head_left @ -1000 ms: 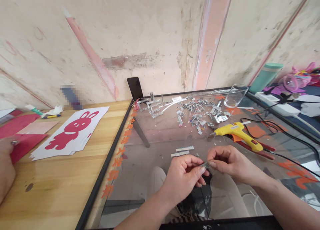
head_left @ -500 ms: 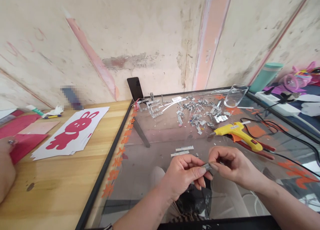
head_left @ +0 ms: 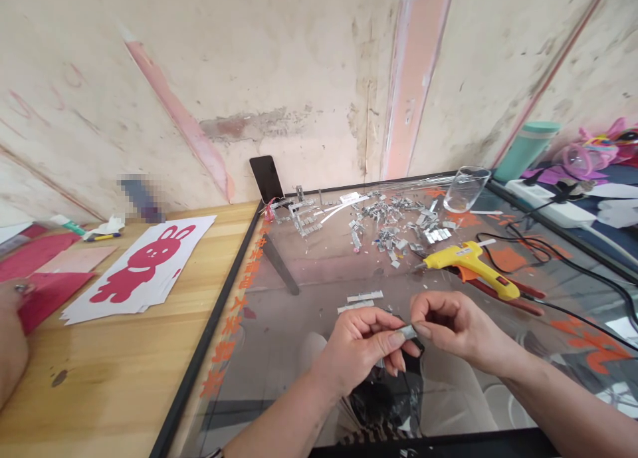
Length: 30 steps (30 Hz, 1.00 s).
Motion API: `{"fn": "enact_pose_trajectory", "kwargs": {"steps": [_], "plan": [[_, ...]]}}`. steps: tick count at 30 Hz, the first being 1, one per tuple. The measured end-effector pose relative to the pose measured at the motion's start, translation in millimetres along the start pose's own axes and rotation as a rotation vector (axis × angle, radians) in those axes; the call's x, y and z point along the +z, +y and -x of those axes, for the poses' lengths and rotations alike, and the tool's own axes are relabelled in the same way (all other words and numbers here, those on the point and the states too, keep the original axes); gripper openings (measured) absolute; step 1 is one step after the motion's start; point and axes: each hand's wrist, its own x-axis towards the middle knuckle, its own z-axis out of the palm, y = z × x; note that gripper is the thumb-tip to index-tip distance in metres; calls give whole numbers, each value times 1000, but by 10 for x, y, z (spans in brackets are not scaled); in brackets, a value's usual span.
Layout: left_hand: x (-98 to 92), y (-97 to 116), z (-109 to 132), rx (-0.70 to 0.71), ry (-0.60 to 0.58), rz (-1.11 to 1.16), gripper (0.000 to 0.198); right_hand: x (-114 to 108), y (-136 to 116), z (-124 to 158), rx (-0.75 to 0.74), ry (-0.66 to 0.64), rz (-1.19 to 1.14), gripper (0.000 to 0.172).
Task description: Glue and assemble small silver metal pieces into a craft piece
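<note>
While the left hand is gripping a small grey metal piece between thumb and fingers, the right hand is meeting it from the other side, thumb and forefinger pinching at its right end; how much of that edge they are covering is too small to make out. The metal piece is sitting directly between the two sets of fingertips, its visible length running roughly left to right, the right end slightly higher in view. The left fingers are wrapping around most of it, so that hand is the nearer one. Just beyond the left knuckles, two pale metal strips are lying nearly parallel on the glass-topped desk, also running left to right. Farther out, past the right hand, a yellow glue gun is resting over red-handled pliers, its nozzle pointing left. Toward the wall, a loose scatter of metal bits is spreading across the desk, with a clear cup leaning to its right and a phone propping at the far left corner.
</note>
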Motion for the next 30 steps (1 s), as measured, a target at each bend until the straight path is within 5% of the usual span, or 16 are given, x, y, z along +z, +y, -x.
{"fn": "enact_pose_trajectory", "kwargs": {"steps": [22, 30], "plan": [[18, 16, 1, 2, 125, -187, 34, -40, 56, -64, 227, -24, -177, 29], [76, 96, 36, 48, 145, -221, 32, -91, 62, -26, 108, -56, -66, 26]]}}
